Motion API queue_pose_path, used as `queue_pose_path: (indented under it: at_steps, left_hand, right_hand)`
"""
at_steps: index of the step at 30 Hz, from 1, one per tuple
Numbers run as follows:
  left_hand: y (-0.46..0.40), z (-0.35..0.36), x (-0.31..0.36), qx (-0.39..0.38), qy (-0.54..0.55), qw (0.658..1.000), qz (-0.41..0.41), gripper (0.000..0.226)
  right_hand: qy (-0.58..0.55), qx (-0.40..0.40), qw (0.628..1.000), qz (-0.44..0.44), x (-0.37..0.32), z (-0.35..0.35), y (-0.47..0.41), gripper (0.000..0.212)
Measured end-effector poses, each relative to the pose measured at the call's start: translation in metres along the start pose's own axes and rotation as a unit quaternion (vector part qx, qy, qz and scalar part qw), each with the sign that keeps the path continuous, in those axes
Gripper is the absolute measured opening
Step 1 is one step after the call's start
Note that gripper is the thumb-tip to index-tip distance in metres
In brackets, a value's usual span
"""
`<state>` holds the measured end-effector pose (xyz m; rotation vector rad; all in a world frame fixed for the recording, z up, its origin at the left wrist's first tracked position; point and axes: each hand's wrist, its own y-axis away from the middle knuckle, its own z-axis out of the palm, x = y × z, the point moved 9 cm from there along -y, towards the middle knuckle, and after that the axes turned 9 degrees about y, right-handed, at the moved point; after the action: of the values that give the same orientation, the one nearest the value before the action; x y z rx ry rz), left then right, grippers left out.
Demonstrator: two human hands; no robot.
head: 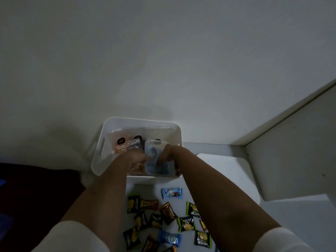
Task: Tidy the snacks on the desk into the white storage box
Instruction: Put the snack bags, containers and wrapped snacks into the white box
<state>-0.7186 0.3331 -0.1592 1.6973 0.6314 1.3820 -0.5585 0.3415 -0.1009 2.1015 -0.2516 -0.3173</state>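
Two hands are down inside the white plastic storage box (101, 142) with the slot handle, and both of your forearms cross its near rim. Between them lies the clear flat packet with pale blue contents (154, 157), its long axis running from you toward the back wall. Your left hand (138, 159) sits at the packet's left edge and your right hand (168, 154) at its right edge, so each is about equally near. The fingers of both hands look bent and pressed to the packet, but the light is dim and the box wall hides part of them; you seem to grip it from both sides, though the exact hold cannot be read. To the left of the packet, already in the box, rest clear bags with orange-pink contents and dark round labels (125, 142).

The rest of the snacks lie behind your hands, toward you, on the white counter (227, 171): a scatter of small wrapped pieces between your forearms. Nearest the box is a light blue wrapped snack (171, 193), just left of your right forearm. Below it lie black-and-yellow sachets (133, 203), a brown wrapped bar (149, 204) and green-edged sachets (185, 224). Your next reach probably has to come back out of the box and down toward you.
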Motion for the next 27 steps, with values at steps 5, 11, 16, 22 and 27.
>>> queue_pose_path:
  at_steps: [5,11,16,22,27]
  left_hand:
    - [-0.013,0.004,0.006,0.058,-0.108,0.989,0.086,0.029]
    - [0.013,-0.007,0.03,0.148,-0.187,0.955,0.174,0.042]
    - [0.069,-0.002,0.052,0.253,-0.161,0.912,0.28,0.029]
    - [0.156,0.054,0.021,0.278,-0.104,0.848,0.439,0.013]
    - [0.172,0.093,-0.073,0.291,-0.205,0.811,0.464,0.032]
  right_hand:
    - [0.087,0.075,0.993,-0.028,-0.012,0.025,-0.04,0.107]
    - [0.084,0.202,0.973,-0.067,-0.015,-0.001,0.003,0.052]
    - [-0.039,0.384,0.913,-0.129,0.014,-0.03,0.079,0.038]
    - [-0.138,0.476,0.86,-0.125,0.115,-0.004,0.124,0.024]
    - [-0.168,0.464,0.864,-0.1,0.229,0.07,0.122,0.017]
